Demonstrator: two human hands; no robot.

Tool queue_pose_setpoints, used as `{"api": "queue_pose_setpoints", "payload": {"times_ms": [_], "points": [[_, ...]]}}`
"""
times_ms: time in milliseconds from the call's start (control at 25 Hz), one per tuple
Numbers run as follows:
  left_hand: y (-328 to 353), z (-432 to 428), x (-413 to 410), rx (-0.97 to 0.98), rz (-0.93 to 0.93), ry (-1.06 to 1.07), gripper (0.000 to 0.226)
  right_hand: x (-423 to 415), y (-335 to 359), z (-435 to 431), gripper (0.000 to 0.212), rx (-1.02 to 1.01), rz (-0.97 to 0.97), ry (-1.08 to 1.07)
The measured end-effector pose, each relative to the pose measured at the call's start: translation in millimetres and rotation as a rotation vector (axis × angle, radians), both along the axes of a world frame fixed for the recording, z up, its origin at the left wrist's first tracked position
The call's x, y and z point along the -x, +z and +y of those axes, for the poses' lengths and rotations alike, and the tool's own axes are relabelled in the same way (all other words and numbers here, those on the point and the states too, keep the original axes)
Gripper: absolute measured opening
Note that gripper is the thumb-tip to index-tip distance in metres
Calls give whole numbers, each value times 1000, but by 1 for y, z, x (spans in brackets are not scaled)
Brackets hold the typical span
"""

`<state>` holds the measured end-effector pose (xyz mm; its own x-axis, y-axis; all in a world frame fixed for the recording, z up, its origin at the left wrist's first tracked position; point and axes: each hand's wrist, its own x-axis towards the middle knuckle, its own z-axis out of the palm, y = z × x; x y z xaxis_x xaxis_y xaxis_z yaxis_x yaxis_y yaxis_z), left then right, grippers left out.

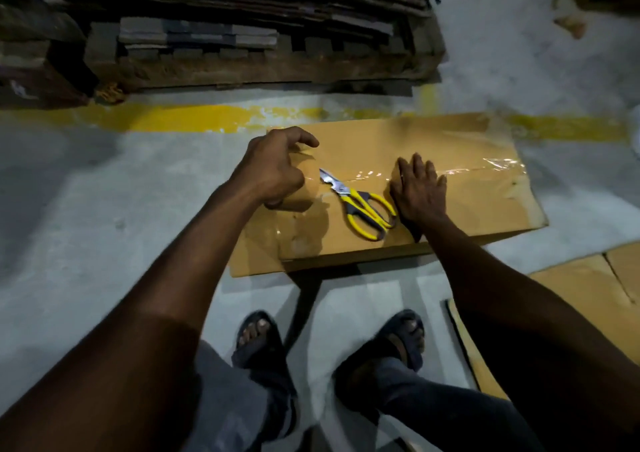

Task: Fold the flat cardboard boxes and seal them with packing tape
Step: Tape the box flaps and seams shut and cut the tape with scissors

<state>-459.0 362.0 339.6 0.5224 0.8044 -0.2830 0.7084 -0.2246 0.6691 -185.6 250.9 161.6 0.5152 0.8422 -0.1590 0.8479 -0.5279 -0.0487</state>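
The brown cardboard box (pixel 467 209) sits on the grey floor (pixel 104 209). The left hand (pixel 277 171) curls round the clear round tape roll (pixel 306 192) at the box's left end. The right hand (pixel 419 188) lies flat, pressing the shiny clear tape strip (pixel 485 169). Pull tight, rub smooth, then cut with the yellow-handled metal scissors (pixel 363 209) lying between the hands.

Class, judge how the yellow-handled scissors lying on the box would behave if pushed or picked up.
Lying flat on the box, the scissors would probably slide, not roll. Metal blades suggest they are stiff and fairly heavy for their size.
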Motion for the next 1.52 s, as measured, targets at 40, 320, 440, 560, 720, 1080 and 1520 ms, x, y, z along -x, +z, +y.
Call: {"api": "queue_pose_setpoints", "payload": {"times_ms": [40, 320, 440, 560, 720, 1080, 1520], "points": [[0, -3, -7, 24, -11, 0, 67, -13, 0, -10, 56, -29, 14, -31], [-10, -9, -54, -6, 21, 31, 68, 55, 14, -14, 84, -122, 35, 459], [-15, -16, -73, 0, 63, -13, 68, 42, 18, -10, 73, -118, -31, 409], [-17, -24, -86, -7, 68, -38, 68, -18, 11, -17, 53, -240, -43, 219], [-20, -30, -96, -12, 75, -67, 66, -119, 3, -34, 60, -158, 46, -259], [-19, -32, -96, -19, 19, -98, 64, -142, 13, -47, 54, 43, -10, -333], [-25, -37, -71, 234, -89, -70, 42, 40, 17, -29, 50, -66, 90, 42]]}}
